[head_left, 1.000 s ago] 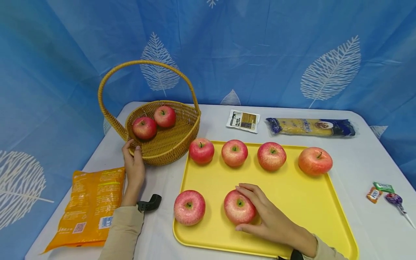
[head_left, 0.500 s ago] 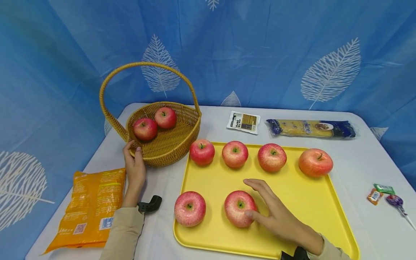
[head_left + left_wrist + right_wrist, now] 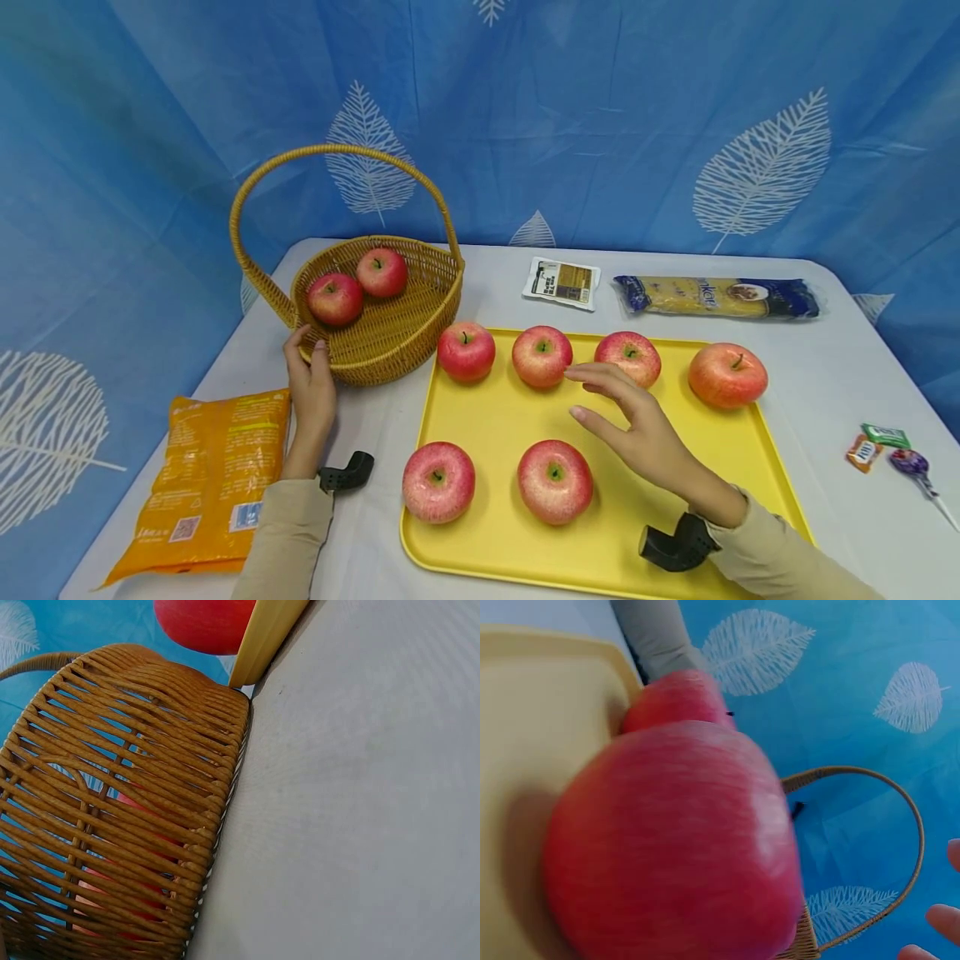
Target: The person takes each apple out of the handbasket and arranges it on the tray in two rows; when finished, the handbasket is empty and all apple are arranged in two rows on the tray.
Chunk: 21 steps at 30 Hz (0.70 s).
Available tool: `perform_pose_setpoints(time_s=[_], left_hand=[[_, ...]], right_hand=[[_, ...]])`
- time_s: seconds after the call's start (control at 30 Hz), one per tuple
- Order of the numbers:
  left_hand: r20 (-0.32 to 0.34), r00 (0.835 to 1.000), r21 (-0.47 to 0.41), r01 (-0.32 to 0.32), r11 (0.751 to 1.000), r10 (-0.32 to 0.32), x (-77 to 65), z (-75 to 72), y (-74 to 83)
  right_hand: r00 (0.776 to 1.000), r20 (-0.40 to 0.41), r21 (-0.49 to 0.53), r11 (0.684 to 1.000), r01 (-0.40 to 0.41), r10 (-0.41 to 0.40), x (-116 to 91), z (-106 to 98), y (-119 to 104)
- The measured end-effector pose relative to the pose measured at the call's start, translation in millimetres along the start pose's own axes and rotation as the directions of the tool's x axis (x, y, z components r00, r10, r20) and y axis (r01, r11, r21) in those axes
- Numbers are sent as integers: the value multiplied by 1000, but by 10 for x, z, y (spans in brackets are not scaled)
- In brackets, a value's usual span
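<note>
The wicker basket stands at the back left with two apples inside. My left hand grips its near left rim; the left wrist view has the woven side close up. My right hand is over the yellow tray, its fingers spread and holding nothing. Its fingertips are close to the middle apples of the back row, and it partly covers one apple. Two more apples sit at the front, one near the left corner and one in the middle.
An orange packet lies on the left. Behind the tray are a small white sachet and a long wrapped packet. Two small candies and a lollipop lie at the right. A blue curtain hangs behind the table.
My right hand has let go of the front middle apple and moved back toward the rear row. That apple stays in its place. My left hand keeps its grip on the basket.
</note>
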<state>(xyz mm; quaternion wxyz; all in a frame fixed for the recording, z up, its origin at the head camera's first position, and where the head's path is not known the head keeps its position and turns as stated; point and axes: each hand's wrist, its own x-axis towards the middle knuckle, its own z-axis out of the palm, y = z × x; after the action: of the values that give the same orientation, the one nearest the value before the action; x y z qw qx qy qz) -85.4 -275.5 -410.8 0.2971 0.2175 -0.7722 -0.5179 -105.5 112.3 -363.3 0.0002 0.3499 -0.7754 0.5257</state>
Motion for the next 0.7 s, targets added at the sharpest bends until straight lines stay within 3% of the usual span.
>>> perform_pose_setpoints(time_s=[0.17, 0.3, 0.7], left_hand=[[-2, 1000, -2, -3, 1000, 3, 6, -6, -1], [-8, 1000, -7, -5, 1000, 5, 10, -16, -1], [-1, 1000, -21, -2, 1000, 2, -6, -1, 2]], right_hand=[[989, 53, 184, 972, -146, 138, 239, -17, 20], [969, 102, 225, 944, -242, 225, 440, 10, -19], [945, 222, 260, 920, -294, 240, 960, 373, -256]])
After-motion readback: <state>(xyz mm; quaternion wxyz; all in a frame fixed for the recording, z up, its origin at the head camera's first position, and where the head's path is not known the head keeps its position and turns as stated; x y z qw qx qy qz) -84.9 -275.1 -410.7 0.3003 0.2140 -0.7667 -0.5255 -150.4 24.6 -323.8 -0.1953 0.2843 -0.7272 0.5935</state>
